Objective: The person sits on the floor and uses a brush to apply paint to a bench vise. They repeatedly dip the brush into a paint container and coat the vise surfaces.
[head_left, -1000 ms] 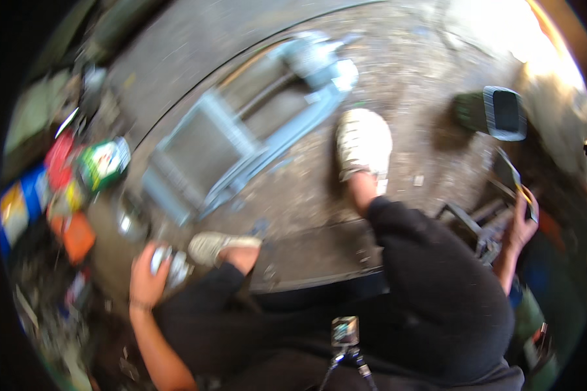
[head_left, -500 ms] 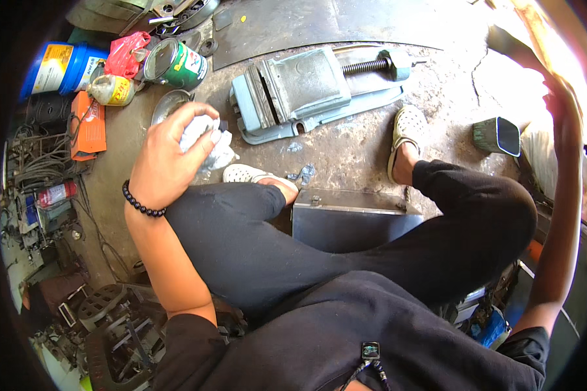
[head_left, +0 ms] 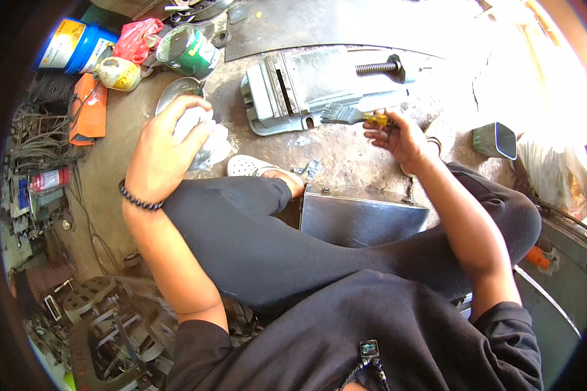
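My left hand (head_left: 162,150), wearing a dark bead bracelet, is closed round a crumpled whitish rag (head_left: 209,151) above my left knee. In my right hand (head_left: 403,138) is a paintbrush (head_left: 342,115), gripped by its yellow handle. Its grey-coated bristles point left, over the near side of a light-blue machine vise (head_left: 293,91) on the floor. I cannot tell whether they touch it. The vise has a wide slot between its jaws and a threaded screw at its right end. Behind my left hand a round metal bowl (head_left: 169,94) is partly hidden.
A green paint can (head_left: 192,55), a blue bucket (head_left: 88,49), a red plastic bag (head_left: 137,40), a yellowish jug (head_left: 119,73) and an orange box (head_left: 89,111) stand at left. A metal box (head_left: 365,218) lies between my legs. A square dark container (head_left: 496,139) is at right.
My right hand has come in from the far right edge to beside the vise, and the brush is now plainly seen. The left hand stays nearly in place with the rag.
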Demonstrator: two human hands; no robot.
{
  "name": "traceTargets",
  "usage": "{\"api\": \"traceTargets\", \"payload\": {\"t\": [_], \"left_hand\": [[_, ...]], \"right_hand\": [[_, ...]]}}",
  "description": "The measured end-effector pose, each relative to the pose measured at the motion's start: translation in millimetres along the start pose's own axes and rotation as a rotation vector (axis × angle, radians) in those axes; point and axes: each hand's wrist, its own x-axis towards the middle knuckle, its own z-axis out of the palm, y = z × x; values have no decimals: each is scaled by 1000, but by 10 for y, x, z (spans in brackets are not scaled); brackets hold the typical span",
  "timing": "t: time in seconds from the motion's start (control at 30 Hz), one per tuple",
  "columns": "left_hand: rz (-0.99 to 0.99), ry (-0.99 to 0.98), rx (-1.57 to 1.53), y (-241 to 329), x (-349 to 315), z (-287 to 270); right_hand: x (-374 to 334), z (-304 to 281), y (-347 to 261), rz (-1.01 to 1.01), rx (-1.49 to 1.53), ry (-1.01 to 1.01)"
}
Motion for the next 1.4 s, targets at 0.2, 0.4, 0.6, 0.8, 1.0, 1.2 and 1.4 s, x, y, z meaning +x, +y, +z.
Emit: {"api": "traceTargets", "payload": {"t": [0.2,0.4,0.6,0.8,1.0,1.2,1.4], "left_hand": [[-62,-84,19,6,-60,55],[-70,-66,14,32,-6,118],[-123,-80,14,81,-5,247],[-182,-88,53,67,-127,339],[-182,-41,67,32,-92,396],[-99,-118,114,109,149,441],[-101,-196,144,138,161,485]], "right_hand": [[-282,-184,406,116,152,62],[-157,-260,493,18,148,116],[-234,-262,480,156,19,-218],[-73,-383,434,70,211,-162],[-186,-454,302,-18,221,-150],[-37,-466,409,-174,-584,39],[361,-434,813,-437,-1555,226]]}}
